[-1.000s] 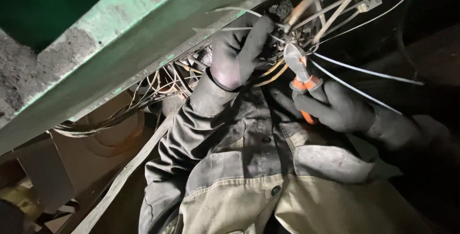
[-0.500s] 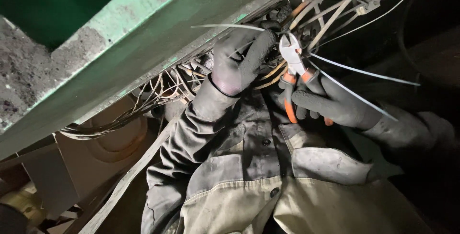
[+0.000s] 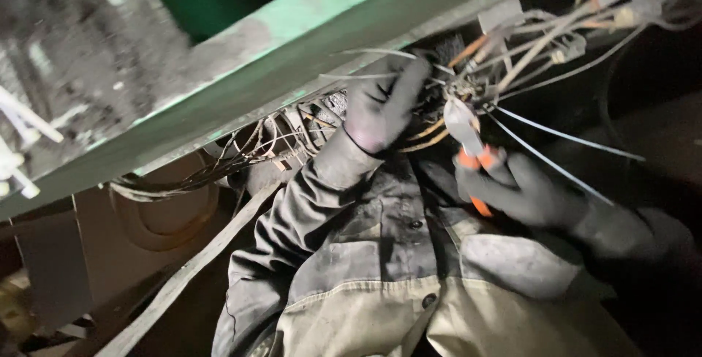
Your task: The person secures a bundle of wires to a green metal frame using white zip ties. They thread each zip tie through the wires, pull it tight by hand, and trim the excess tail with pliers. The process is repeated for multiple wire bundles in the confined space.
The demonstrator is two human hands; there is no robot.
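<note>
My left hand (image 3: 382,108), in a dark glove, reaches up and grips a tangled bundle of wires (image 3: 504,57) under a green-painted beam (image 3: 292,50). My right hand (image 3: 528,194), also gloved, is shut on orange-handled cutting pliers (image 3: 468,145). The pliers' metal jaws point up at the wires, just right of my left hand. Two thin white strands (image 3: 563,136) run from the bundle out to the right, above my right hand. My grey work jacket (image 3: 395,254) fills the lower middle.
More loose wires (image 3: 248,148) hang along the underside of the beam to the left. A pale flat strap (image 3: 190,269) slants down to the lower left beside a brownish panel (image 3: 110,233). The right side is dark.
My right hand and the pliers have dropped slightly lower than half a second ago. My left hand stays on the wire bundle. The view has shifted a little.
</note>
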